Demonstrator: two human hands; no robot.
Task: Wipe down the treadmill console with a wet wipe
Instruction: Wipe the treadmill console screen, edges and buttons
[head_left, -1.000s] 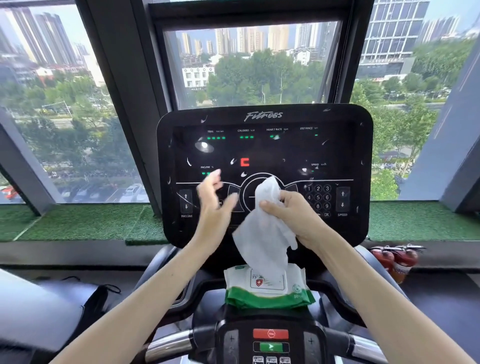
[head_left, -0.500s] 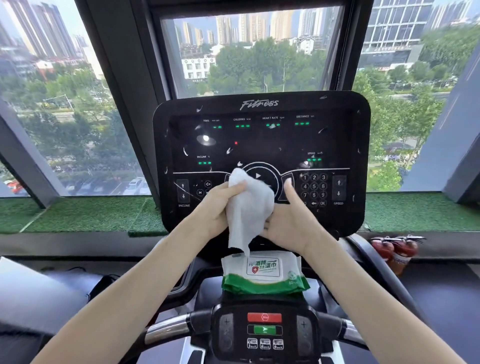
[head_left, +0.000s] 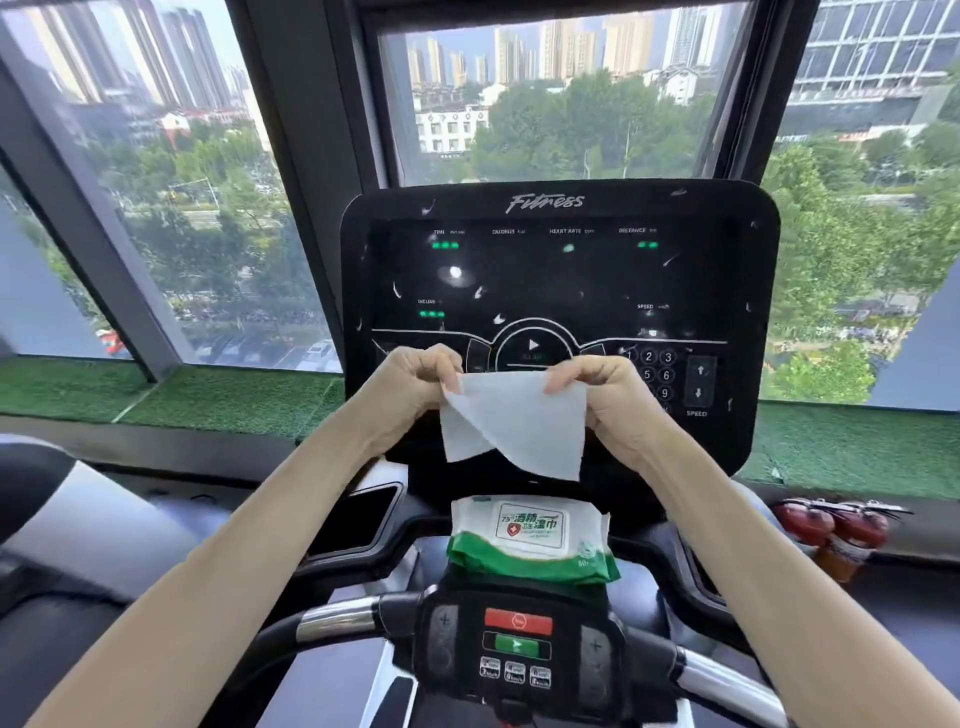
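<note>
The black treadmill console (head_left: 561, 270) stands upright ahead, its dark screen dotted with white flecks and smears. In front of its lower buttons I hold a white wet wipe (head_left: 514, 421) spread out flat. My left hand (head_left: 415, 384) pinches its upper left corner and my right hand (head_left: 602, 387) pinches its upper right corner. The wipe hangs down between them, apart from the console face. Below it the green and white wipe pack (head_left: 530, 540) lies on the ledge under the console.
A lower control panel (head_left: 517, 644) with red and green buttons sits between chrome handlebars (head_left: 337, 621). A dark phone-like slab (head_left: 358, 517) lies in the left tray. Red fire extinguishers (head_left: 831, 530) lie at right. Windows and green turf sills surround the console.
The wipe was bunched between my two hands half a second ago; now both hands have pulled apart and stretched it open. The view has tilted slightly downward.
</note>
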